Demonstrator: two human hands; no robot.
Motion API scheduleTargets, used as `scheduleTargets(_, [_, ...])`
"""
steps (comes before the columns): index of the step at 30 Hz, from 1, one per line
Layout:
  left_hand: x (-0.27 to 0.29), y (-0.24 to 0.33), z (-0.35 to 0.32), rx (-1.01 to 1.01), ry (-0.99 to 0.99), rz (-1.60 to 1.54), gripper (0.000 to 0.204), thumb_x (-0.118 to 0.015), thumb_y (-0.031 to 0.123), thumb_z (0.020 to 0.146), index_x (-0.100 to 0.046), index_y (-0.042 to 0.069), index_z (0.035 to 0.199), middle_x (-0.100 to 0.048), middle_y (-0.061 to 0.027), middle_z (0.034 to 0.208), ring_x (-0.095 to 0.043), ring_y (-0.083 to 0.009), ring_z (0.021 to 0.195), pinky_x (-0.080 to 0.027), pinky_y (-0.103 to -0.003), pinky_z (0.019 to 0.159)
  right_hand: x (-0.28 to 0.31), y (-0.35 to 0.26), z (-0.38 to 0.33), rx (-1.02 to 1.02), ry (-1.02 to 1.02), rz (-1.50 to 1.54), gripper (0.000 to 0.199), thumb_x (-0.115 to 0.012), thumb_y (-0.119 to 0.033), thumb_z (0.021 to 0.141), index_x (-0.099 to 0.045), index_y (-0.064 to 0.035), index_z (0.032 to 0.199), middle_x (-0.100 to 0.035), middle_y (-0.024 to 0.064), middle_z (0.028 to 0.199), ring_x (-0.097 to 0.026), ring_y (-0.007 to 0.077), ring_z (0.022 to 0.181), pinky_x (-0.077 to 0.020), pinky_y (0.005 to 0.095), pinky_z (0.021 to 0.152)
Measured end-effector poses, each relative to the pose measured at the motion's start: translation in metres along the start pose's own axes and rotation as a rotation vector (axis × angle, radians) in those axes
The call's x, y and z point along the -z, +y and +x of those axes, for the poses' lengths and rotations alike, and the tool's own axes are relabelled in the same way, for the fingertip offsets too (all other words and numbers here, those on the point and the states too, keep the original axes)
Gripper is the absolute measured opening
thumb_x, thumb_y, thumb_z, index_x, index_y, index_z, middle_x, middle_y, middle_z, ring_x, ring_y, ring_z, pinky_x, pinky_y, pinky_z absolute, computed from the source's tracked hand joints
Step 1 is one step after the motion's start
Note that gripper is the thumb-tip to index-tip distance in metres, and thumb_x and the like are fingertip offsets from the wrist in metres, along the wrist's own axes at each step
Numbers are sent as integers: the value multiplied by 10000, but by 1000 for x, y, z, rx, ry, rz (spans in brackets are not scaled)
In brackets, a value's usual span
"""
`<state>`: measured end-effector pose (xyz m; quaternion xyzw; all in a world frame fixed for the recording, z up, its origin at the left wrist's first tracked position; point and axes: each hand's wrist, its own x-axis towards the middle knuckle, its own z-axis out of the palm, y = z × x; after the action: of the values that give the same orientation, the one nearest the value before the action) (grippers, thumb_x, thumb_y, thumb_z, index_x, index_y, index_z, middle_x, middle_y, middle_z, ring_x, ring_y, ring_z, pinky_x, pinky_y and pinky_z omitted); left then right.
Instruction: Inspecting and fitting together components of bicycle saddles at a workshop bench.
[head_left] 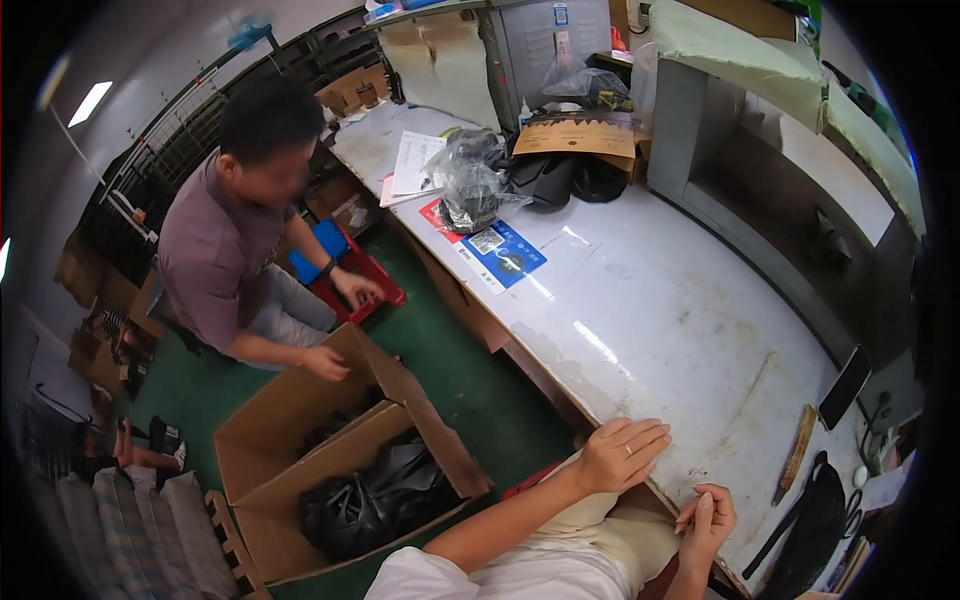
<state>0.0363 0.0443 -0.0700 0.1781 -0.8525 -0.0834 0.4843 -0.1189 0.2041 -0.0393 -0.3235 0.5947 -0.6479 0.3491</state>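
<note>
My left hand [625, 455] rests at the front edge of the white worktable [640, 300], palm down. Its fingers are stretched out and lie side by side, with a ring on one of them and nothing held. Close by on the right, my right hand [708, 515] is raised at the same edge with its fingers curled in. Whatever lies inside that curl, if anything, is hidden. A tool with a worn wooden handle [797, 450] lies on the table beyond my right hand. Beside it lies a black cloth item with a strap [815, 535].
A co-worker [225, 240] sits at the left, facing an open cardboard box [265, 510] with black plastic bags [380, 490] inside. Behind it is a red crate [372, 295]. Clear plastic wrap [475, 175] and papers cover the table's far end. A phone [845, 388] leans at the right.
</note>
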Motion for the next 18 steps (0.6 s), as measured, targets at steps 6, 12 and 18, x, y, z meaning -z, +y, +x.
scheduleTargets(6, [-3, 3, 3, 7, 40, -6, 284, -603, 135, 795, -708, 9, 1027, -701, -112, 1082, -666, -231, 1020, -499, -335, 752, -10, -4, -2, -29, 9, -98, 171, -560, -144, 965, -605, 20, 948, -543, 23, 576, -461, 53, 456, -340, 188, 416])
scheduleTargets(12, [0, 4, 6, 23, 26, -5, 256, -622, 135, 800, -706, 0, 1000, -703, -120, 1040, -668, -243, 1004, -505, -355, 801, -8, -2, -3, 22, -16, -104, 178, -559, -175, 973, -595, -4, 936, -523, 10, 569, -448, 51, 439, -312, 189, 405])
scheduleTargets(18, [-3, 4, 6, 13, 12, 8, 256, -630, 126, 791, -709, 5, 1001, -703, -113, 1047, -669, -237, 1000, -506, -352, 797, 1, -8, -6, -22, -22, -37, 160, -568, -128, 955, -605, 27, 933, -548, 28, 590, -485, 71, 468, -366, 207, 437])
